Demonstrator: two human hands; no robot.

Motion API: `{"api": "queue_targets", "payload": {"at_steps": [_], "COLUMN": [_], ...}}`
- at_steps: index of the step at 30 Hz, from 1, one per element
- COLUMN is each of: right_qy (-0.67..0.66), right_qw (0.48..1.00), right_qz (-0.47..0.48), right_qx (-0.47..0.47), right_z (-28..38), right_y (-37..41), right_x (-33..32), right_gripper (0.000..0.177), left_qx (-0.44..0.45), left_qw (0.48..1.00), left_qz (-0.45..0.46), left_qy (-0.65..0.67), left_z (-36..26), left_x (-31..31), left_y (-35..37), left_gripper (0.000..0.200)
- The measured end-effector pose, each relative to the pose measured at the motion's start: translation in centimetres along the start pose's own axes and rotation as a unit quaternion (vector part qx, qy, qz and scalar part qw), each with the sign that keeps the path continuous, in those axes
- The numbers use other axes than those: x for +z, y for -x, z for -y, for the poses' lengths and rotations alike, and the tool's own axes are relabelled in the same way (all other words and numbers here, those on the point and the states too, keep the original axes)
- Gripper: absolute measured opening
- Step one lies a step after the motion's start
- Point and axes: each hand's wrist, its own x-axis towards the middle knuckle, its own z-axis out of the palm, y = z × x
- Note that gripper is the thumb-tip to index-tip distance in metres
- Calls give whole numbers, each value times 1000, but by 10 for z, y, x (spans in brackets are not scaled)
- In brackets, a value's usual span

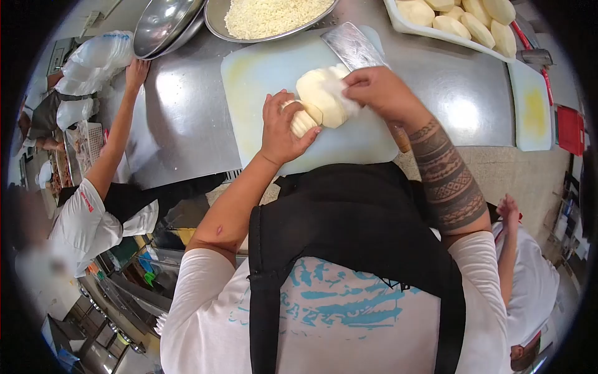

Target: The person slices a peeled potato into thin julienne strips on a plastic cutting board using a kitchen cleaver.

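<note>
My left hand curls its fingers around a stack of potato slices on the cutting board. Against that stack lie larger peeled potato slices. My right hand is closed at their right side, its fingertips on a pale potato slice smeared by motion. A cleaver lies flat on the board, its wide blade beyond my right hand. Its wooden handle shows below my right forearm, while the part between is hidden.
Past the board stands a metal bowl of chopped pale pieces. A white tub of peeled potatoes is at the far right, near another cutting board. Empty metal bowls and a co-worker's arm are left. Another person is behind right.
</note>
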Motion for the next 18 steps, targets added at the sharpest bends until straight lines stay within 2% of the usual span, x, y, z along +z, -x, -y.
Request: {"api": "queue_targets", "payload": {"at_steps": [1, 3, 7, 11, 14, 18], "right_qy": [0, 217, 157, 133, 151, 275], "right_qw": [1000, 972, 966, 966, 964, 916], "right_qz": [-2, -86, -180, -191, -174, -211], "right_qx": [1, -32, -100, -112, -137, -203], "right_z": [-4, -13, -28, -30, -28, -28], "right_y": [-1, -1, 12, 33, 36, 26], "right_x": [9, 27, 38, 51, 71, 93], "right_gripper": [43, 40, 32, 29, 29, 29], "left_qx": [2, 1, -8, -1, -3, -26], "left_qw": [1000, 1000, 1000, 997, 994, 997], "left_qz": [-2, -1, 2, 21, 35, 22], "left_qy": [7, 2, -16, -71, -101, -69], "left_z": [1, -1, -12, -19, -23, -19], "left_x": [0, -1, -4, -2, -2, 5], "left_y": [0, 1, -8, -13, -13, -14], "left_gripper": [65, 67, 75, 82, 85, 92]}}
